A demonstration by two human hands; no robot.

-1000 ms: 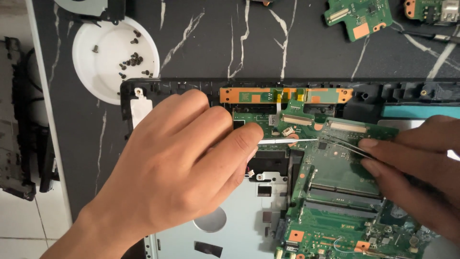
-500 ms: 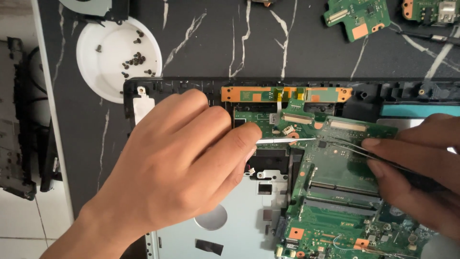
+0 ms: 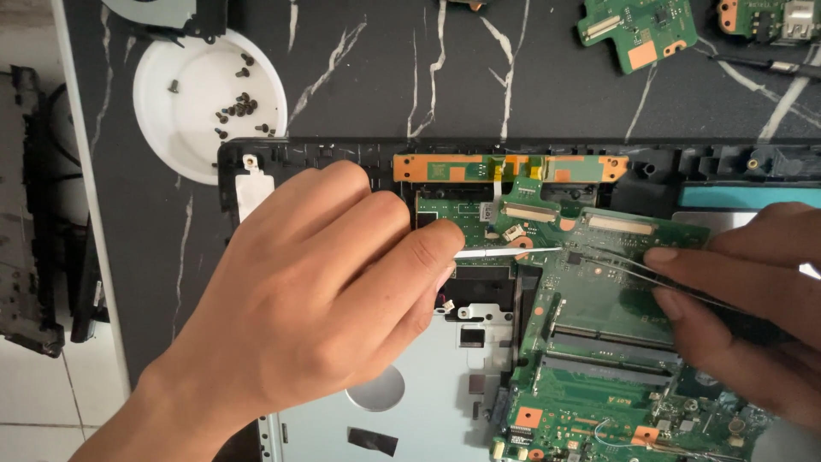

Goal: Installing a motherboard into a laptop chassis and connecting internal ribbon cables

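An opened laptop base (image 3: pixel 291 158) lies on a black marble-patterned table, with its green motherboard (image 3: pixel 599 342) exposed. My left hand (image 3: pixel 325 299) rests over the base and pinches a thin white strip (image 3: pixel 500 252) between thumb and forefinger. The strip points right, onto the board's upper edge. My right hand (image 3: pixel 744 299) comes in from the right holding thin metal tweezers (image 3: pixel 624 267). The tweezer tips meet the end of the strip near a small connector. An orange-and-green narrow board (image 3: pixel 445 167) sits along the base's far rim.
A white round dish (image 3: pixel 184 128) with several small dark screws stands at the back left. Loose small green boards (image 3: pixel 637 30) lie at the back right, with a second one (image 3: pixel 770 17) beside them. A fan part (image 3: pixel 171 13) is at the top left. A black panel (image 3: pixel 34 222) lies off the table's left edge.
Almost nothing: the view has drifted slightly. Both hands stay at the same spot on the board with the strip and tweezers.
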